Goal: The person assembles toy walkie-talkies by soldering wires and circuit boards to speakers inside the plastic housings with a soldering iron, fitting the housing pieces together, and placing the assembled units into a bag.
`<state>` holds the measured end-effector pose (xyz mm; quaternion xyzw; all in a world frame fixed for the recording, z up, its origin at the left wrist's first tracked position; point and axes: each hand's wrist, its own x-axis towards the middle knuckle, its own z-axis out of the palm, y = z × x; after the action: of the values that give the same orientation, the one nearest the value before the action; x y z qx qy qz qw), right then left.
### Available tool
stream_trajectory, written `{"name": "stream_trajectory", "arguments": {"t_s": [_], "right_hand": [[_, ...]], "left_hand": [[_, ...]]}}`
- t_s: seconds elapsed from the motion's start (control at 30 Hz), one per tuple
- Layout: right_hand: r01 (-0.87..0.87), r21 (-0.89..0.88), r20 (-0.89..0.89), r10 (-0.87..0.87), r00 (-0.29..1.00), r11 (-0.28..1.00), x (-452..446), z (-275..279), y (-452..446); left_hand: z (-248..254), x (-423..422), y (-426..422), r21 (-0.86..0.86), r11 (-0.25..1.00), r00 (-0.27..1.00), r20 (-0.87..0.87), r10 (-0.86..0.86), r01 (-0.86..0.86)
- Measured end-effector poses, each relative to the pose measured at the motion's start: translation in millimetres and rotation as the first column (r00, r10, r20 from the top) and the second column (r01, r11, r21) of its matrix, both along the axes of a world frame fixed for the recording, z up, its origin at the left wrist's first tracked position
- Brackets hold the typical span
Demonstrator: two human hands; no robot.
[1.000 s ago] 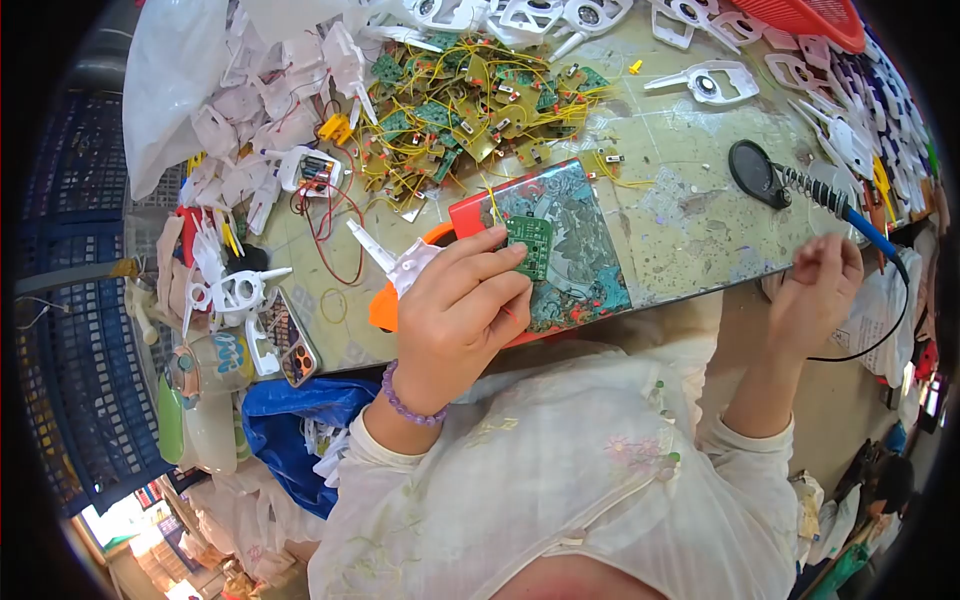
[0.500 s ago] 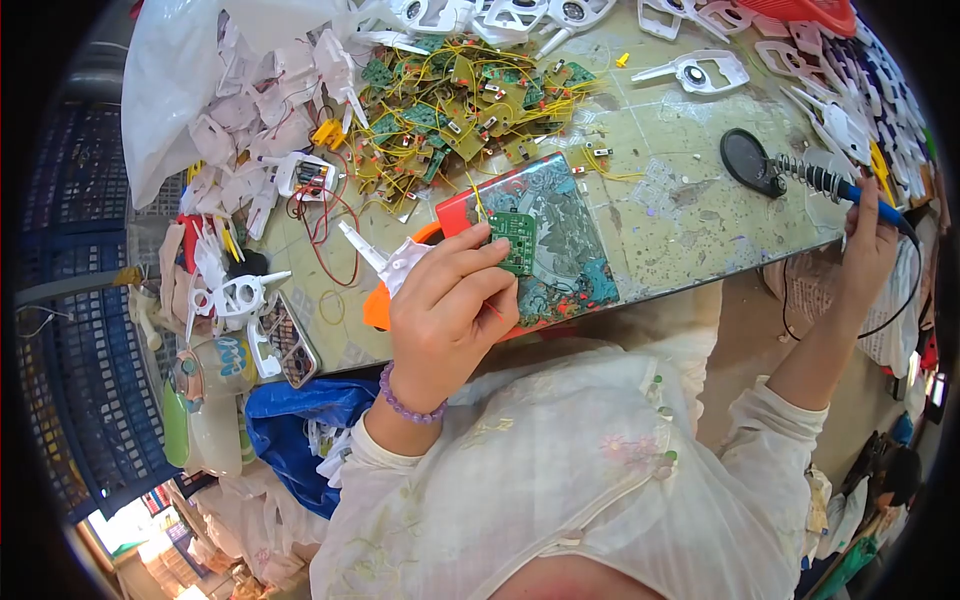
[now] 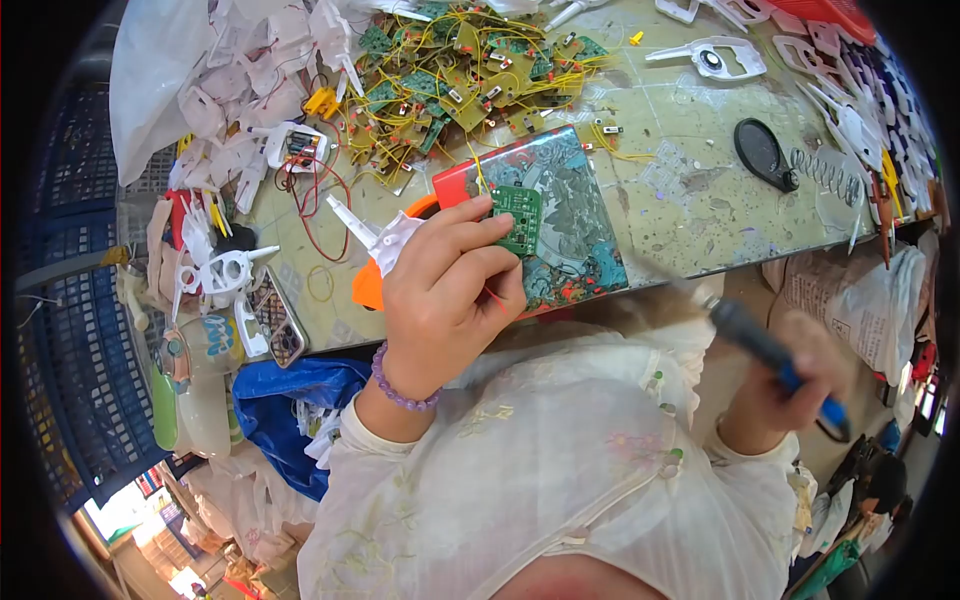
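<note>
My left hand point(image 3: 450, 270) pinches a small green circuit board point(image 3: 520, 218) by its left edge, above a red-edged board with a worn grey top point(image 3: 570, 210). A white plastic housing point(image 3: 392, 243) lies just left of those fingers, next to an orange object point(image 3: 369, 288) that is mostly covered. Blurred by motion, my right hand point(image 3: 795, 375) is wrapped round the blue-and-black handle of a soldering iron point(image 3: 755, 338). The iron's tip points left toward the circuit board, well apart from it. Its spring stand point(image 3: 825, 172) is bare at the right of the table.
A heap of circuit boards with yellow wires point(image 3: 450, 85) lies at the back. White plastic housings are piled at left point(image 3: 250, 75) and right point(image 3: 850, 125). A phone point(image 3: 278, 320) rests near the left edge; a blue bag point(image 3: 290, 400) hangs below.
My right hand has drawn the soldering iron out of its spring stand and brought it left and toward my body. My left hand keeps hold of the circuit board in nearly the same place.
</note>
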<state>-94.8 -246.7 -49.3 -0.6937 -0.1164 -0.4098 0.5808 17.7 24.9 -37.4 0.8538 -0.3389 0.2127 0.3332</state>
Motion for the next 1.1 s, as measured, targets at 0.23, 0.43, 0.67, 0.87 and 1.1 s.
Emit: {"name": "stream_trajectory", "arguments": {"t_s": [0.23,0.43,0.67,0.87,1.1], "right_hand": [[-0.22,-0.183,0.271,0.264,0.926,0.958,23,-16,35],[-0.31,-0.262,0.168,0.359,0.918,0.914,24,-14,32],[-0.321,-0.261,0.165,0.37,0.914,0.91,25,-13,32],[-0.231,-0.296,0.153,0.285,0.946,0.927,27,-11,41],[-0.247,-0.294,0.16,0.303,0.94,0.923,27,-10,41]], "left_hand": [[-2,0,0,-0.009,1.0,1.0,0.009,0.0,0.0],[-3,0,0,-0.018,1.0,1.0,0.011,0.007,-0.006],[-2,0,0,-0.014,1.0,1.0,0.018,0.002,-0.002],[-2,0,1,-0.007,1.0,1.0,0.013,-0.004,0.004],[-1,-1,1,-0.006,1.0,1.0,0.002,-0.005,0.005]]}}
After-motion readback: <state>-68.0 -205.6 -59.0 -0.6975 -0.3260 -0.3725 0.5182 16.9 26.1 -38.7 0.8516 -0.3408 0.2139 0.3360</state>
